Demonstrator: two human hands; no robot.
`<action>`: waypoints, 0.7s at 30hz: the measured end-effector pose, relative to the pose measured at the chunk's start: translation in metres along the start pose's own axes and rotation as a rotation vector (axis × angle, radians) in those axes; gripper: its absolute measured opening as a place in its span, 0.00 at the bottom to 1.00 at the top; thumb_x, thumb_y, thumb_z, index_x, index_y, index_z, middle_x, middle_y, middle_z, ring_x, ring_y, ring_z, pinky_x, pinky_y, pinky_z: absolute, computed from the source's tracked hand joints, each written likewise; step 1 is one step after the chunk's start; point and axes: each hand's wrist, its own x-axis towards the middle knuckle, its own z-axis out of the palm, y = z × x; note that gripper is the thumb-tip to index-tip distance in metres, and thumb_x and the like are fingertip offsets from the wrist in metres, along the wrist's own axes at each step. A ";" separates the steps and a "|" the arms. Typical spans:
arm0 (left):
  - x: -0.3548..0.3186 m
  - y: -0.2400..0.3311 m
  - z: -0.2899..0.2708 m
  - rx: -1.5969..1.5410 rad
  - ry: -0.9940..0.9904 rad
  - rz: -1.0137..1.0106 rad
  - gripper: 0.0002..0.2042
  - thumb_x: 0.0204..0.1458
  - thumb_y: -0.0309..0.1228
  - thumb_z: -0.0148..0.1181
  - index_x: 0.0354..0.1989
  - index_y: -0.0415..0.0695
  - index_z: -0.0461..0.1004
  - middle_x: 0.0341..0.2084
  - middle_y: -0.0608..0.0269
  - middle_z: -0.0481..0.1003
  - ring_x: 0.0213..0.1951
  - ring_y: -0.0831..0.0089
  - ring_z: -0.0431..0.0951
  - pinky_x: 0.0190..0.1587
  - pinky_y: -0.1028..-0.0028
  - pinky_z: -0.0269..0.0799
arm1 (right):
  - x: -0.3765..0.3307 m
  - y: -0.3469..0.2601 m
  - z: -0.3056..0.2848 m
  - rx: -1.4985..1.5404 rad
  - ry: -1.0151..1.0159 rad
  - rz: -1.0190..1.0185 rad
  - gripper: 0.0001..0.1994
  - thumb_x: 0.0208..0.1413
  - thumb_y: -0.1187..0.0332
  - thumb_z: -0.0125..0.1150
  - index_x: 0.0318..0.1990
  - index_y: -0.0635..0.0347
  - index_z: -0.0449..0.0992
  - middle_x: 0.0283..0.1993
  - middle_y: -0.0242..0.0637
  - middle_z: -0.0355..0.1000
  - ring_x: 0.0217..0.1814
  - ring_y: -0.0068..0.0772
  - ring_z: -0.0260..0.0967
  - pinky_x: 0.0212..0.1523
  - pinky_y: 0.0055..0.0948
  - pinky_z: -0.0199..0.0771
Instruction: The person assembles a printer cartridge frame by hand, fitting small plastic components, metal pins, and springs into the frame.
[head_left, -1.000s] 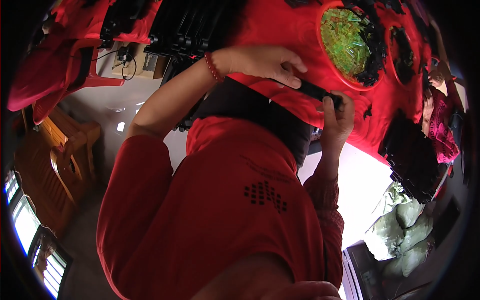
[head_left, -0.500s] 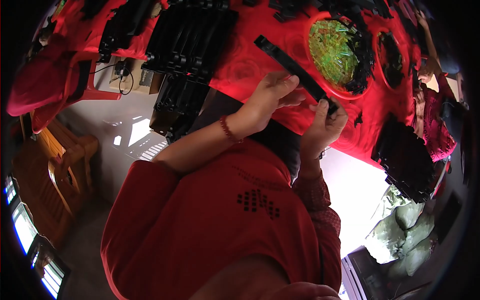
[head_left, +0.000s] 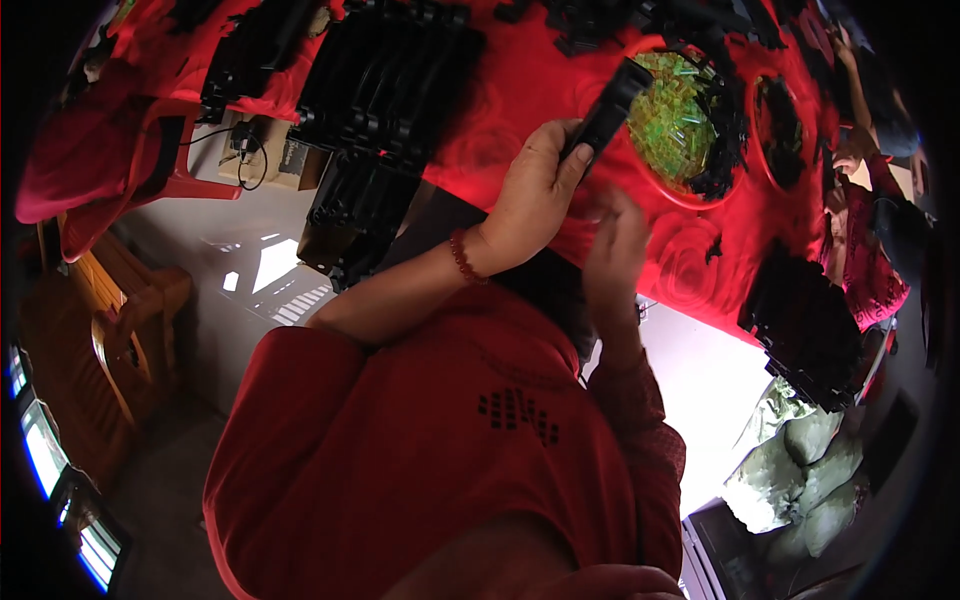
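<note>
Head view, left hand clamped on black strip, right hand blurred nearby, its openness unclear.

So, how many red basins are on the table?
2: one basin with yellow-green pieces, and a second basin to its right. More may be hidden.

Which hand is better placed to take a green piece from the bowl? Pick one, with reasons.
Probably the right hand: though blurred, it looks empty and is near the bowl. The left hand is occupied, gripping the black strip.
</note>
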 end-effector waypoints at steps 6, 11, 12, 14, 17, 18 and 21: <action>-0.011 0.003 0.001 0.243 -0.082 0.102 0.14 0.60 0.24 0.55 0.53 0.34 0.71 0.35 0.51 0.75 0.37 0.62 0.77 0.41 0.71 0.72 | 0.052 -0.030 -0.021 0.384 0.368 -0.115 0.18 0.71 0.66 0.39 0.61 0.68 0.64 0.43 0.42 0.73 0.41 0.26 0.69 0.47 0.26 0.69; -0.017 0.001 0.003 0.210 -0.112 0.052 0.14 0.60 0.26 0.57 0.53 0.36 0.73 0.31 0.55 0.76 0.33 0.70 0.78 0.37 0.74 0.73 | 0.061 -0.036 -0.023 0.381 0.290 -0.094 0.20 0.73 0.63 0.36 0.61 0.70 0.62 0.45 0.46 0.75 0.43 0.29 0.70 0.50 0.27 0.69; -0.017 0.001 0.003 0.121 -0.098 0.021 0.14 0.60 0.27 0.58 0.52 0.36 0.74 0.29 0.57 0.77 0.31 0.73 0.78 0.36 0.75 0.73 | 0.059 -0.037 -0.022 0.382 0.288 -0.092 0.20 0.73 0.63 0.36 0.61 0.70 0.62 0.45 0.46 0.75 0.43 0.29 0.70 0.50 0.27 0.69; -0.018 0.003 0.000 0.083 -0.127 -0.057 0.14 0.61 0.28 0.57 0.52 0.35 0.74 0.31 0.63 0.76 0.32 0.78 0.75 0.37 0.78 0.72 | 0.055 -0.042 -0.020 0.291 0.322 -0.122 0.20 0.73 0.63 0.36 0.60 0.70 0.63 0.45 0.47 0.74 0.42 0.30 0.71 0.49 0.28 0.70; -0.021 0.003 -0.003 0.046 -0.165 -0.125 0.13 0.62 0.29 0.56 0.52 0.35 0.74 0.33 0.68 0.75 0.34 0.83 0.72 0.39 0.81 0.71 | 0.050 -0.044 -0.017 0.253 0.376 -0.143 0.20 0.72 0.63 0.36 0.60 0.70 0.63 0.44 0.47 0.74 0.41 0.30 0.71 0.47 0.28 0.71; -0.022 0.003 -0.004 0.047 -0.175 -0.114 0.13 0.62 0.29 0.56 0.52 0.35 0.74 0.33 0.69 0.75 0.34 0.83 0.72 0.39 0.82 0.71 | 0.049 -0.044 -0.016 0.252 0.376 -0.140 0.20 0.72 0.63 0.36 0.60 0.70 0.63 0.44 0.47 0.74 0.41 0.30 0.71 0.47 0.28 0.71; -0.021 0.003 -0.002 0.000 -0.187 -0.167 0.12 0.62 0.29 0.57 0.49 0.36 0.74 0.32 0.69 0.75 0.34 0.84 0.72 0.39 0.82 0.70 | 0.045 -0.040 -0.015 0.175 0.413 -0.176 0.19 0.72 0.63 0.36 0.60 0.70 0.63 0.45 0.48 0.73 0.41 0.31 0.72 0.46 0.28 0.72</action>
